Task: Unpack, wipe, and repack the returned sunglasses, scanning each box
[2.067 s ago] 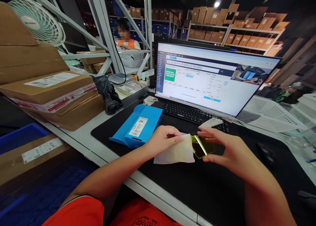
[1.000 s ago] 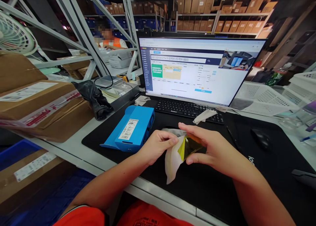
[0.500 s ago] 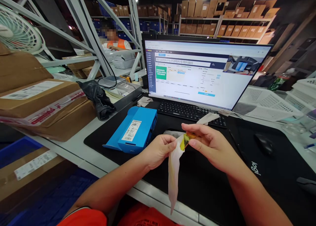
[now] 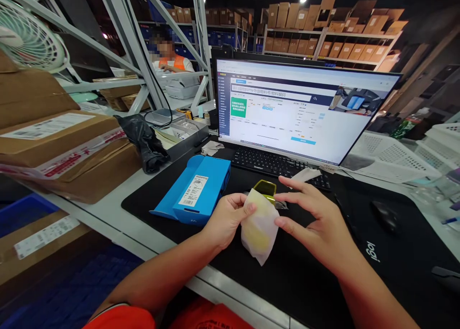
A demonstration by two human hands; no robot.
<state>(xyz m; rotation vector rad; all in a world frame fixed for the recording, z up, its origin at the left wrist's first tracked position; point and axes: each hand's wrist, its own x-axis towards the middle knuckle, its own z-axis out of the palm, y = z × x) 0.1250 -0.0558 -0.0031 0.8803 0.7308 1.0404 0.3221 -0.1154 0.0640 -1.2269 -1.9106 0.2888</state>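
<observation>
My left hand (image 4: pixel 228 219) pinches a thin white wrapper (image 4: pixel 259 228), thumb in front. Something yellow shows faintly through the wrapper. Just above its upper edge is a shiny yellow, see-through piece (image 4: pixel 265 189) with a lens-like outline; whether it is part of the wrapped thing I cannot tell. My right hand (image 4: pixel 312 214) has its fingers spread, the thumb tip at the wrapper's right edge and the other fingertips near the yellow piece. To the left, a blue cardboard box (image 4: pixel 215 180) with a white label lies on the black desk mat (image 4: pixel 151 195).
A monitor (image 4: pixel 287 123) and keyboard (image 4: pixel 258 159) stand behind my hands, with a white paper strip (image 4: pixel 305 174) over the keys. A mouse (image 4: pixel 384 216) lies right. Brown cartons (image 4: pixel 61 147) and a black plastic bag (image 4: pixel 145 144) are left. A person (image 4: pixel 172 61) sits beyond the frame.
The white wrapper has turned from a narrow hanging strip to face me broadly. My right fingers have loosened and spread from the yellow piece, which shows more of its outline.
</observation>
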